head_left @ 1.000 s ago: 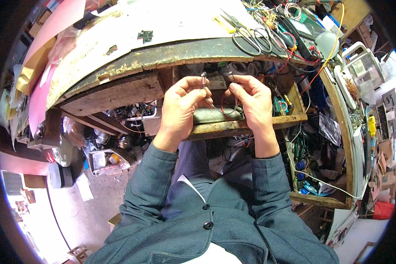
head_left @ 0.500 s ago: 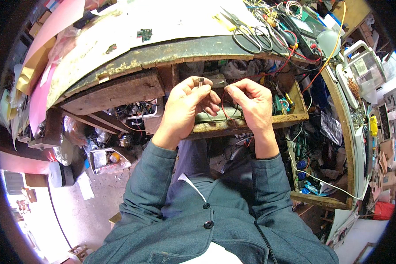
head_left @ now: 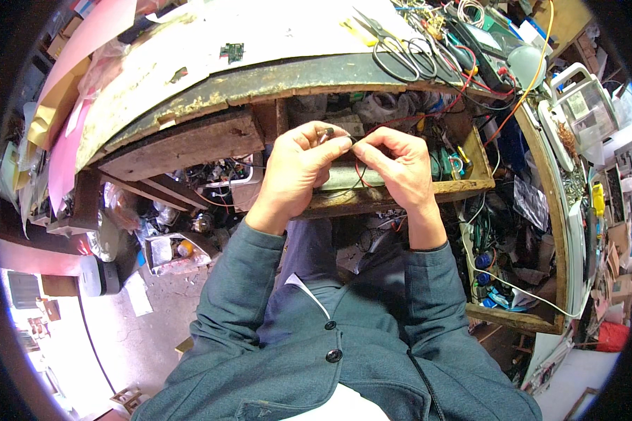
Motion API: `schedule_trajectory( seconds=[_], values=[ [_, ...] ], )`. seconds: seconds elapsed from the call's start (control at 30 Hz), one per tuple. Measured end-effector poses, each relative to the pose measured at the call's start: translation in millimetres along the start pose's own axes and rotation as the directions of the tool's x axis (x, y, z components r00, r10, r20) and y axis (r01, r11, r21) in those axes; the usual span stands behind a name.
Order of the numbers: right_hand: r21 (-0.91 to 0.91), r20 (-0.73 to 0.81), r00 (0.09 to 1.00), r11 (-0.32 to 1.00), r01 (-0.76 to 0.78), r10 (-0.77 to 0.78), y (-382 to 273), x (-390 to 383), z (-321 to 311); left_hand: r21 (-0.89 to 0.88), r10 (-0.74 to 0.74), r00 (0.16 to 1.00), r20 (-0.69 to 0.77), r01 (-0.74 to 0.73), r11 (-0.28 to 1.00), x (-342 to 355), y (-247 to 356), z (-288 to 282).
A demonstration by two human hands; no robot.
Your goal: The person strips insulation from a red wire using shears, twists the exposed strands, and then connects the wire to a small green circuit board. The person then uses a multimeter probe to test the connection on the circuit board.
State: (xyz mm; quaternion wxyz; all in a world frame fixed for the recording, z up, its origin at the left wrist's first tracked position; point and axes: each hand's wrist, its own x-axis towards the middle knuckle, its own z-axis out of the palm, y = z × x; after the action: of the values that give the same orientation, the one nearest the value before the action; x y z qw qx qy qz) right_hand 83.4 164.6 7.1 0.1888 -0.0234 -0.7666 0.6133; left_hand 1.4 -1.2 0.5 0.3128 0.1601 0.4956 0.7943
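Inspector A: A pink sheet (head_left: 84,63) is noted at upper left; a white casing (head_left: 583,105) at upper right.

Inspector B: A worn workbench (head_left: 211,84) is recorded across the top, scissors (head_left: 400,52) laid on it, an open drawer (head_left: 463,186) at centre.

Inspector A: The grip?

Inspector B: At centre, a small dark part (head_left: 328,131) is pinched in the left hand (head_left: 295,172); the right hand (head_left: 397,168) is closed on a thin red wire (head_left: 359,173) just beside it.

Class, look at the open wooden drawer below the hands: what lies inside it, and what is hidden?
Inside the open wooden drawer lie tangled red wires and green parts. The left hand and right hand cover its middle.
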Motion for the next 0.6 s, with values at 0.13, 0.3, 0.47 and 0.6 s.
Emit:
schedule_trajectory(
  seconds=[0.13, 0.3, 0.47, 0.6],
  values=[
    [-0.101, 0.052, 0.997, 0.993, 0.062, -0.057, 2, 2, -1, -0.003, 0.029, 0.999, -0.02, -0.029, 1.0, 0, -1, 0],
    [-0.213, 0.15, 0.989, 0.976, 0.034, -0.002, -9, 2, 1, -0.02, 0.056, 0.998, -0.03, -0.056, 0.998, 1, -4, -1],
    [-0.188, 0.165, 0.986, 0.981, 0.041, -0.01, -12, 2, 3, -0.01, 0.024, 1.0, -0.014, -0.024, 1.0, 1, -2, 0],
    [-0.17, 0.169, 0.984, 0.982, 0.076, -0.047, -7, 2, 4, 0.003, 0.007, 1.0, -0.019, -0.007, 1.0, 1, -2, 0]
  ],
)
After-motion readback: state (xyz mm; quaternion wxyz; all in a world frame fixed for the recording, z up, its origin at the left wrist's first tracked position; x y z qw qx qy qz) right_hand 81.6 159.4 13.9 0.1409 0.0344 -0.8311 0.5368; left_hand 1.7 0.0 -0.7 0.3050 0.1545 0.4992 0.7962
